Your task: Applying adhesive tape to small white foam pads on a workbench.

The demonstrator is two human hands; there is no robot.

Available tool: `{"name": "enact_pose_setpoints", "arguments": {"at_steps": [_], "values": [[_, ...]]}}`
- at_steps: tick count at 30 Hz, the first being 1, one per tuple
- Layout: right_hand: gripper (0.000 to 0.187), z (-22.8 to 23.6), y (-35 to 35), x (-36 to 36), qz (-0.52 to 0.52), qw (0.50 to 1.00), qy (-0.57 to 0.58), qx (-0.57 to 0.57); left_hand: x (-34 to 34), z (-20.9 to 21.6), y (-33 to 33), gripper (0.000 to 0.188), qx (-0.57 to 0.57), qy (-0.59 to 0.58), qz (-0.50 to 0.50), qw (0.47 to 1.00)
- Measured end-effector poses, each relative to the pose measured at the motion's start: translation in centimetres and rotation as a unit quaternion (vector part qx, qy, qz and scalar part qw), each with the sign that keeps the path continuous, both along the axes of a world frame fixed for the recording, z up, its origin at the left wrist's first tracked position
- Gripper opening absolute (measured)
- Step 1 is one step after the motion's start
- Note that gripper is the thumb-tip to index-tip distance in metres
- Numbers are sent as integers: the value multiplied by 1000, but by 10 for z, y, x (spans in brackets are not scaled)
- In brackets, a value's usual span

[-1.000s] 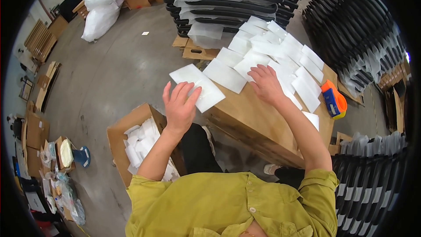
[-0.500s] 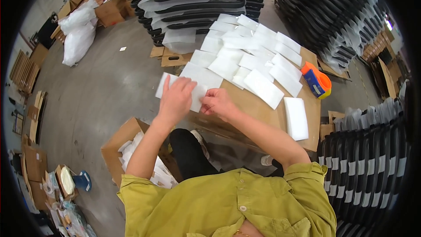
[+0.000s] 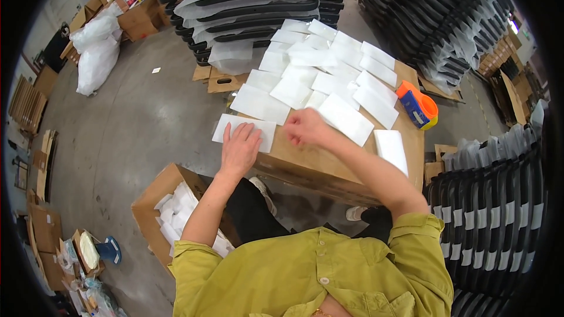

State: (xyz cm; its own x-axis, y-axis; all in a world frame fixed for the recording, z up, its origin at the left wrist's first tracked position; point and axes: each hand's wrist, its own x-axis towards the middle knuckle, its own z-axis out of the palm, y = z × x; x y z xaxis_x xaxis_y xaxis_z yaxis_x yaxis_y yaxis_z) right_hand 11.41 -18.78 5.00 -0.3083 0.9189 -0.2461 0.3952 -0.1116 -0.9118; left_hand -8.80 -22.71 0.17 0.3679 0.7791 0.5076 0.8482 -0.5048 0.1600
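Two hands, left hand (image 3: 239,148) flat on one white sheet (image 3: 230,126)

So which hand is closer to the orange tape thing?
The right hand. It sits partway across the cardboard box towards the orange tape dispenser; the left hand lies flat beyond it, near the box's left end.

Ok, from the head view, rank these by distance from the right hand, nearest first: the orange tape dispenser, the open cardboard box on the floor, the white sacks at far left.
1. Orange tape dispenser: on the table's right edge, to the right of the right hand.
2. Open cardboard box: on the floor, down to the left, below the left hand.
3. White sacks: on the floor, far upper left.
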Motion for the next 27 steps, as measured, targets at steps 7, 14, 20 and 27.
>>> {"name": "enact_pose_setpoints", "arguments": {"at_steps": [7, 14, 20, 27], "values": [[20, 30, 81, 60, -61, 908, -287, 299, 0, -1, 2, 18, 3, -21, -6, 1000], [32, -9, 147, 64, -21, 743, -457, 488, 0, 3, -3, 15, 15, -48, -12, 999], [17, -31, 175, 62, 25, 696, -508, 507, -3, 14, -4, 16, 28, -85, -37, 995], [8, -14, 180, 66, -24, 646, -503, 573, -3, 12, -4, 15, 30, -92, -46, 994]]}}
